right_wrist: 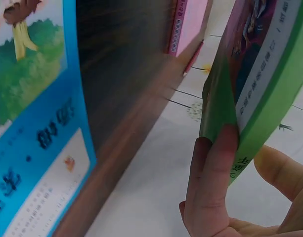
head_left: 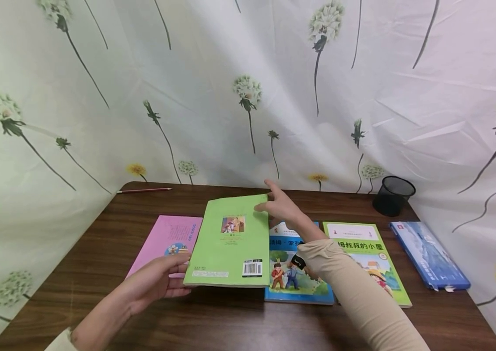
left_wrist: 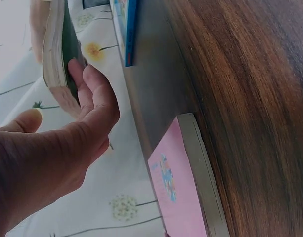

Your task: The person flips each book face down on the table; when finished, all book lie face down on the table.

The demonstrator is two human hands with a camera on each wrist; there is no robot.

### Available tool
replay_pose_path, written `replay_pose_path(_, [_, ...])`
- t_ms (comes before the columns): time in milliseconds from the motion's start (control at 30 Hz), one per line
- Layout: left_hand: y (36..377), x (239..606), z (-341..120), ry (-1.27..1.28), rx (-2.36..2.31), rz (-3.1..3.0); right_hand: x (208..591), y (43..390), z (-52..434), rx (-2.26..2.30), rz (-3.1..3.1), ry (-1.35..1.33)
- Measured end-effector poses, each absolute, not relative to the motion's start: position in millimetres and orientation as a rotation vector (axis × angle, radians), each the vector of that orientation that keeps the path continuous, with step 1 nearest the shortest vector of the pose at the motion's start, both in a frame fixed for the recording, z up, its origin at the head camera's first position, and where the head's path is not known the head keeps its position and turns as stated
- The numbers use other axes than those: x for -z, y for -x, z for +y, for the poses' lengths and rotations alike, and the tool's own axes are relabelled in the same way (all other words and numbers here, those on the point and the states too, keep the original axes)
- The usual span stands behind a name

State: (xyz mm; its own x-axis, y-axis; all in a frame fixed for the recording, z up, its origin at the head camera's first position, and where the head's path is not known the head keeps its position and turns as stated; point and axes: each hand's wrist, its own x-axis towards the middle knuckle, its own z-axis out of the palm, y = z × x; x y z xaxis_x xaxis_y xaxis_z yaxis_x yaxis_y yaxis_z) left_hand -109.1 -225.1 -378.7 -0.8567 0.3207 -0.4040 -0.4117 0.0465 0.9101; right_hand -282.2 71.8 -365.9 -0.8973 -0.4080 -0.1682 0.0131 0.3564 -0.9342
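Grip: right hand (head_left: 284, 208) is pinching the far top corner of the green book (head_left: 232, 243), thumb on one face and fingers on the other; left hand (head_left: 156, 282) is bracing the near lower-left corner with nearly straight fingers.
Book position: centre of the frame, held lifted off the wooden table (head_left: 239, 321), back cover up, between the pink book (head_left: 166, 239) and the blue book (head_left: 296, 285).
Step, as judged: carrying or turning the book.
Next move needs: clearance from both neighbours and level support at both corners.
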Motion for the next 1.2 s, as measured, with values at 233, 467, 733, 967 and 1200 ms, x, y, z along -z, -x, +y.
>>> replay_pose_path(233, [107.2, 382.3, -225.4, 0.111, -1.832, 1.863, 382.2, 285.2, 68.7, 1.579, 2.233, 0.293])
replay_pose_path(467, [104.4, 385.7, -225.1, 0.151, -1.813, 1.88, 391.0, 285.3, 66.3, 1.566, 2.227, 0.267])
replay_pose_path(733, [102.3, 389.2, -225.7, 0.179, -1.792, 1.889, 405.4, 286.8, 65.4, 1.525, 2.243, 0.255])
replay_pose_path(967, [100.2, 395.0, -228.2, 0.207, -1.773, 1.901, 417.0, 286.8, 62.6, 1.527, 2.207, 0.241])
replay_pose_path(1200, [99.8, 396.8, -229.3, 0.241, -1.762, 1.899, 421.6, 285.3, 58.1, 1.498, 2.22, 0.254])
